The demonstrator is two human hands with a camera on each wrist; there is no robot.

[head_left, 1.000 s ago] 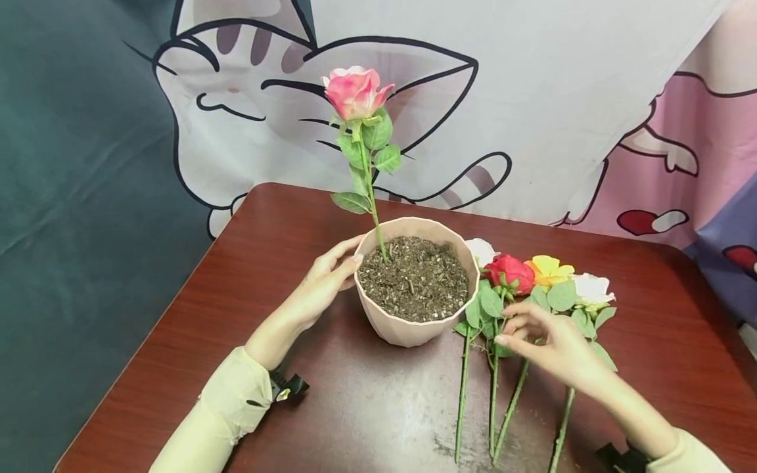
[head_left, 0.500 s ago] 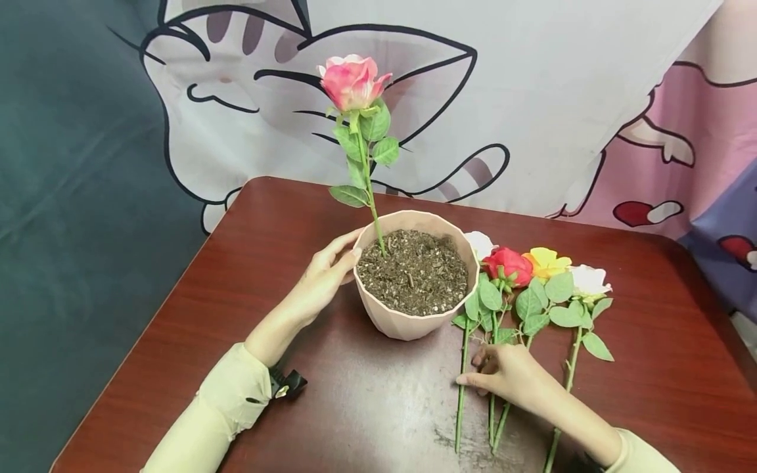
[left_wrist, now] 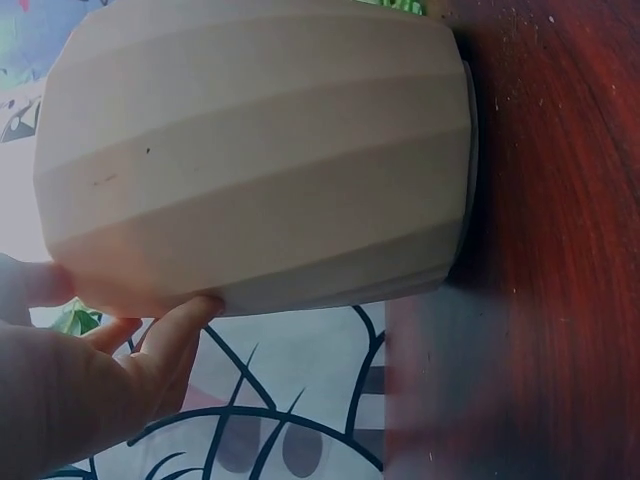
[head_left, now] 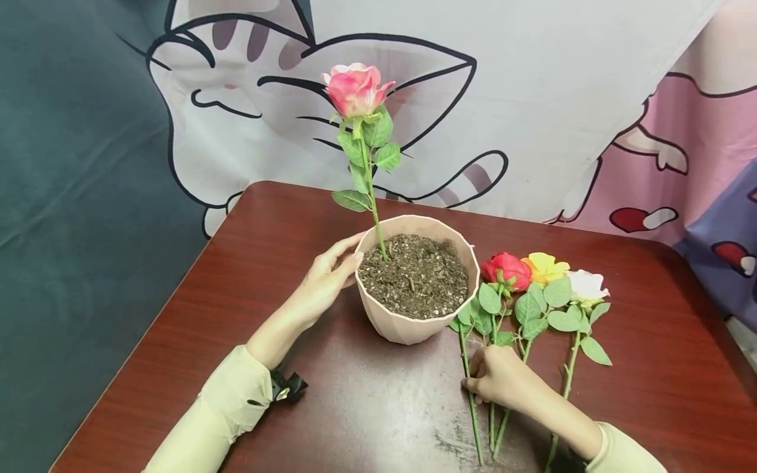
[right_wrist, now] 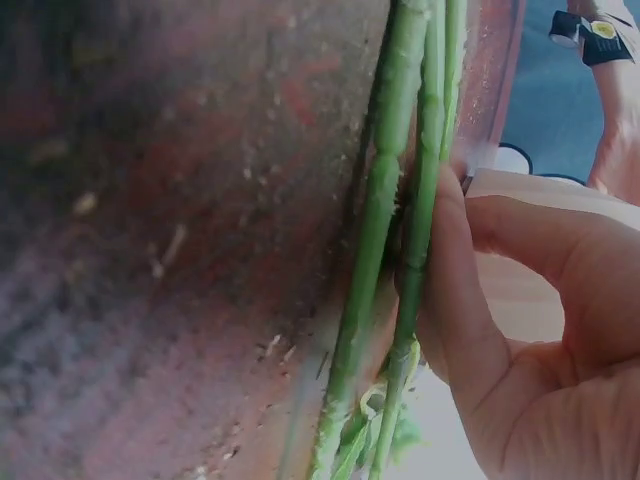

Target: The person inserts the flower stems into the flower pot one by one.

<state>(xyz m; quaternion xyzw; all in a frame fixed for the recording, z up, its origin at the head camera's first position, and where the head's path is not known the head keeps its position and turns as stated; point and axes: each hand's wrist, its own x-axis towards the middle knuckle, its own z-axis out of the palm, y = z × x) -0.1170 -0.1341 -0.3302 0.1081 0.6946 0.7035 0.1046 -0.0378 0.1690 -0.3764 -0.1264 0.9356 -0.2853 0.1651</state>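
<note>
A pink rose (head_left: 357, 90) stands in the soil (head_left: 414, 276) of a pale pink faceted flowerpot (head_left: 408, 328), at its back left. My left hand (head_left: 322, 279) holds the pot's left side, thumb near the rim; the left wrist view shows its fingertips against the wall. My right hand (head_left: 503, 378) pinches the green stem of the leftmost rose (head_left: 471, 401) on the table. That rose's bloom is hidden behind the pot. Beside it lie a red rose (head_left: 507, 270), a yellow rose (head_left: 544, 268) and a white rose (head_left: 587, 287). In the right wrist view, several stems (right_wrist: 375, 215) run close to the fingers.
The dark red-brown wooden table (head_left: 284, 243) has loose specks of soil near its front. A curtain (head_left: 550, 118) printed with a cartoon cat hangs behind the table, and a dark teal cloth (head_left: 89, 164) hangs at the left.
My right hand came down from the leaves to the leftmost stem and pinched it. That stem tilted, and its white bloom slid out of sight behind the pot. My left hand stayed on the pot.
</note>
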